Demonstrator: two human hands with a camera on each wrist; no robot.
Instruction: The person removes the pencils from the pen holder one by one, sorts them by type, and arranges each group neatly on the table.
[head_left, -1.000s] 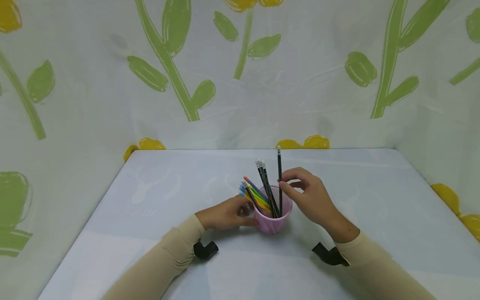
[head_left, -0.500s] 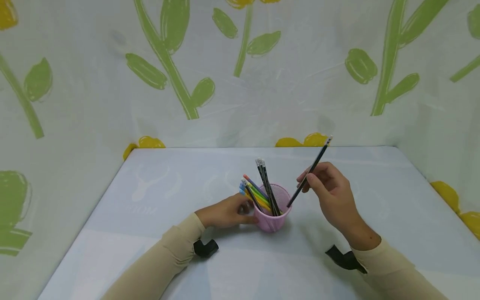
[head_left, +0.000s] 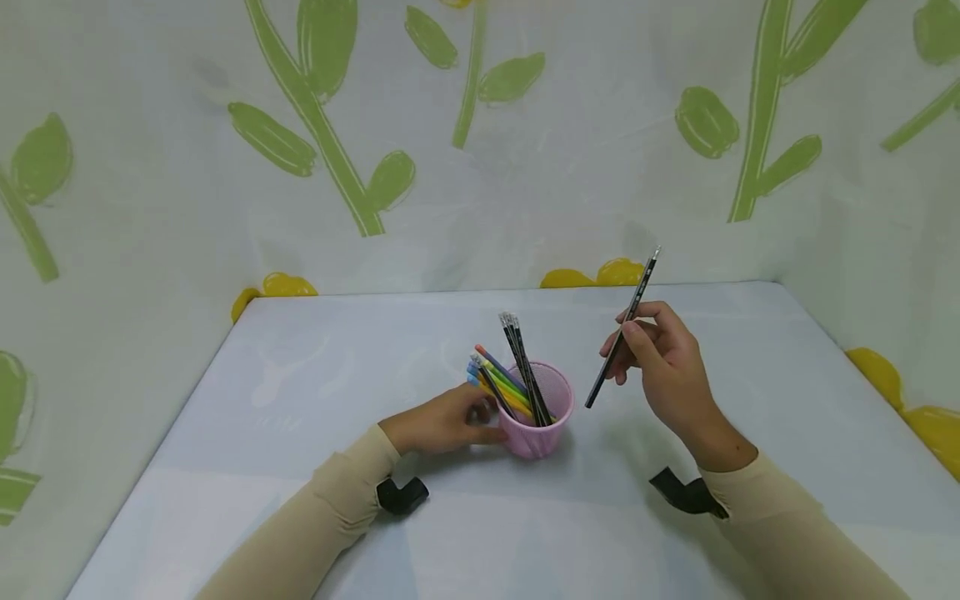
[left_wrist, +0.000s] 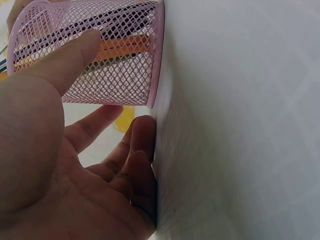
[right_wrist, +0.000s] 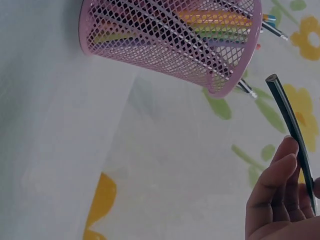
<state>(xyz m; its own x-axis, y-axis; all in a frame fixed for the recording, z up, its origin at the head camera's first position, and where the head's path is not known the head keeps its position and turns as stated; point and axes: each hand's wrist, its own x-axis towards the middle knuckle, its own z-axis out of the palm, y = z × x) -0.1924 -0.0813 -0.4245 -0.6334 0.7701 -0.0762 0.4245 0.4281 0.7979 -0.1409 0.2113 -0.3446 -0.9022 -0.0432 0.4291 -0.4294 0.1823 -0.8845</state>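
Left hand (head_left: 447, 419) on the pink cup (head_left: 534, 442), right hand (head_left: 671, 367) lifting high a black pencil (head_left: 639, 292)

From the left, here comes a beige sleeve (head_left: 300, 517) across the pale surface (head_left: 247, 467), a black piece (head_left: 402, 497) poking out at its cuff. The left grip has hold of the pink cup – thumb along the mesh, other fingers bent down by the surface. And the cup stands upright on that surface, nicely stocked: coloured sticks (head_left: 506, 380) leaning left, a lone dark pencil (head_left: 496, 390) among them, then a taller bunch of black pencils (head_left: 525, 358), pale ends up, tilting left too.

Rightward again, and there's the single black pencil, slanting in the air, pale end up and right, lower end near the rim but apart from it. The right grip has it pinched between thumb and fingers – clear of the surface. Far right, a second beige sleeve (head_left: 810, 533) and a second black piece (head_left: 686, 493) beside its cuff.
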